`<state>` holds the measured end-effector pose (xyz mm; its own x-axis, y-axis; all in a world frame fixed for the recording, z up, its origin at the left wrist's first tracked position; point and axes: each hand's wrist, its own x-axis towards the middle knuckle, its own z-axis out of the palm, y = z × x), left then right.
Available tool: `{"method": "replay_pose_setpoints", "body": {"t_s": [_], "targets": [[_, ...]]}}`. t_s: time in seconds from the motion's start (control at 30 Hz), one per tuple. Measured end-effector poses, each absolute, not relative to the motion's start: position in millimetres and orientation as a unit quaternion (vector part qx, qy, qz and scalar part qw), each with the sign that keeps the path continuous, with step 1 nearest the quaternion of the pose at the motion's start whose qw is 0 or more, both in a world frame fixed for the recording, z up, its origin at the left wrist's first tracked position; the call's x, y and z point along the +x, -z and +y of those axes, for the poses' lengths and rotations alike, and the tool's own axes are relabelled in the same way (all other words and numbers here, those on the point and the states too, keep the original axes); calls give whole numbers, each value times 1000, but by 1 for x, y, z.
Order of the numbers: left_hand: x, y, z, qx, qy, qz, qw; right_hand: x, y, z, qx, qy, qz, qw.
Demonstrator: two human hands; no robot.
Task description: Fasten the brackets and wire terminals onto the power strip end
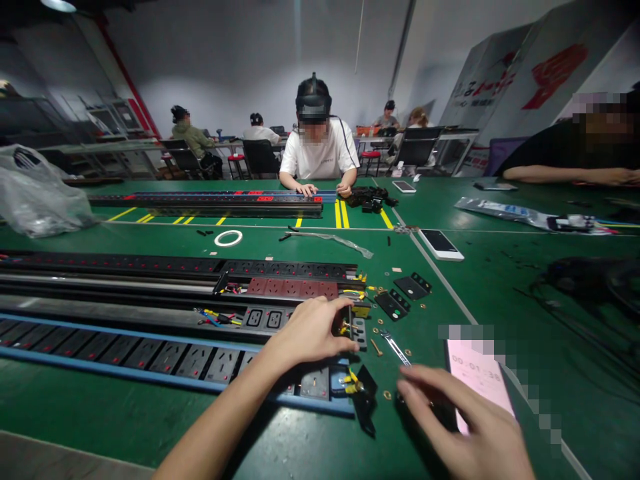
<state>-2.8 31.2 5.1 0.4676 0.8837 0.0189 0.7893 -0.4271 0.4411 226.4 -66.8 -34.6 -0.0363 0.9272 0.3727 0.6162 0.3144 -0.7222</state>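
My left hand (315, 327) reaches over the power strips, thumb and fingers closed around a black end plate (359, 333) at the right end of one strip. Yellow-sleeved wires and a brass stud show beside it. Nearer to me lies a blue-framed power strip (215, 363) with a black end bracket (366, 400) hanging at its wired end. My right hand (465, 420) is low on the right, thumb and index finger nearly together; whatever they pinch is hidden. Just beyond those fingertips, a small wrench (395, 348) rests on the green table.
Loose black brackets (413, 287), brass nuts and a screw (376, 347) lie right of the strips. A phone showing a timer (480, 380) is beside my right hand. Across the table, a person (320, 147) works at other strips. A plastic bag (40, 193) sits left.
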Motion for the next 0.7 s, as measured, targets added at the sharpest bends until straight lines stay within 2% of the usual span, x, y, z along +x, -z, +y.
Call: {"method": "replay_pose_setpoints", "body": {"t_s": [0.2, 0.47, 0.7], "targets": [[-3, -4, 31, 840, -130, 494, 181, 185, 26, -1, -563, -268, -679, 388], [-3, -2, 31, 841, -127, 494, 182, 186, 42, 1, -556, -209, -719, 361], [-4, -2, 31, 840, -136, 490, 189, 182, 39, 2, -531, -279, -706, 378]]}}
